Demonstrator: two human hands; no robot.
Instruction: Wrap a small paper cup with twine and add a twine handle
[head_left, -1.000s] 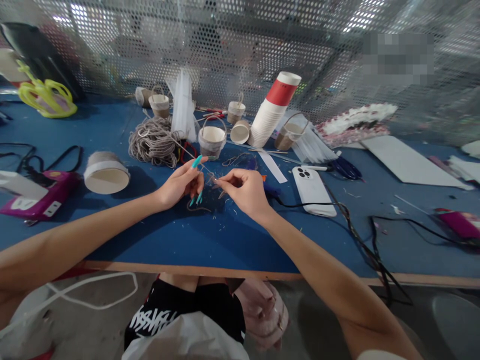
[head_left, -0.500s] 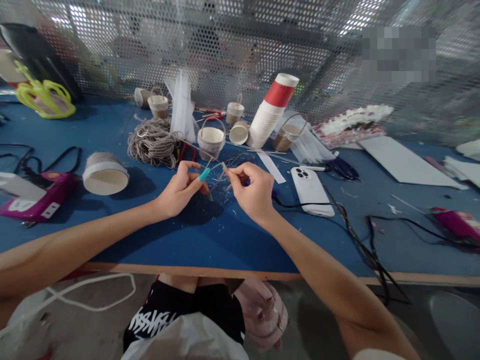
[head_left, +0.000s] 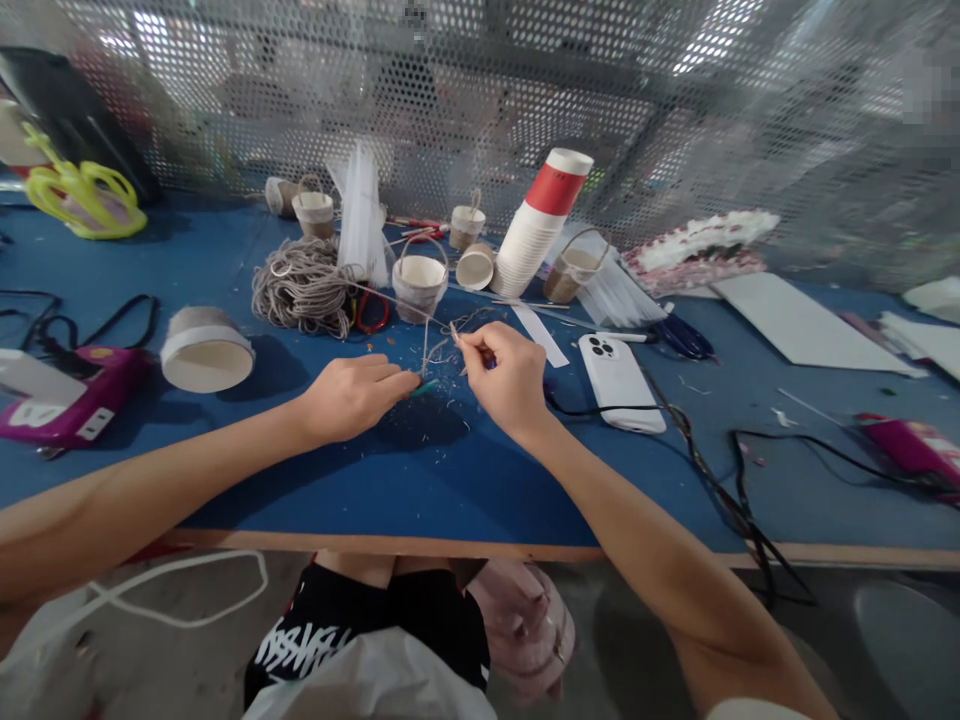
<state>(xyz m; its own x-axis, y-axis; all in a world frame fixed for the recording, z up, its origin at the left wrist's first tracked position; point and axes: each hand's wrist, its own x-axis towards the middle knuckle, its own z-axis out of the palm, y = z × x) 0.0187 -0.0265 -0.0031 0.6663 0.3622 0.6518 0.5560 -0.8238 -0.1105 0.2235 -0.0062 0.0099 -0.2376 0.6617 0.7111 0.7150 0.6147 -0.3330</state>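
Observation:
My left hand (head_left: pixel 360 395) is closed at the fingertips, low over the blue table, with a thin strand of grey cord (head_left: pixel 427 345) running up from it. A small turquoise piece (head_left: pixel 421 388) shows by these fingertips; its kind is unclear. To the right, my right hand (head_left: pixel 506 375) pinches the cord between thumb and forefinger, its other fingers curled in. The cord stretches back towards a heap of grey cord (head_left: pixel 300 285). Just behind the hands stands a small paper cup wrapped in cord, with a looped handle (head_left: pixel 420 285).
A leaning stack of paper cups (head_left: pixel 536 225), more small cord-wrapped cups, and a bundle of white translucent strips (head_left: pixel 361 225) stand behind. A white phone (head_left: pixel 619 380) lies right with black cables. A larger wrapped cup (head_left: pixel 206 350) and a purple power strip (head_left: pixel 82 395) lie left.
My left hand has turned knuckles-up and moved down, drawing the cord strand downwards. My right hand stays nearly in place, still pinching the cord.

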